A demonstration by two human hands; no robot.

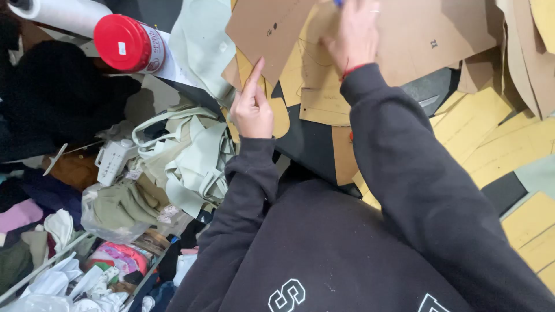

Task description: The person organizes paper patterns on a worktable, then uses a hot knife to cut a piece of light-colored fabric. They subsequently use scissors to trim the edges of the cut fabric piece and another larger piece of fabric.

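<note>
Left hand (252, 107), mostly curled with forefinger extended, presses a brown cardboard pattern piece (272, 29) on the dark worktop (309, 144); farther right, the right hand (352, 34) grips a blue pen (337, 2) (barely visible) over yellow pattern pieces (321, 86)

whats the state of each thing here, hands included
left hand: forefinger out, pressing the brown card pattern piece down
right hand: resting on the pattern pieces, blue object at its fingertips, grip unclear
red-lidded jar: lid on, lying tilted
pale fabric strips: heaped loose
</note>
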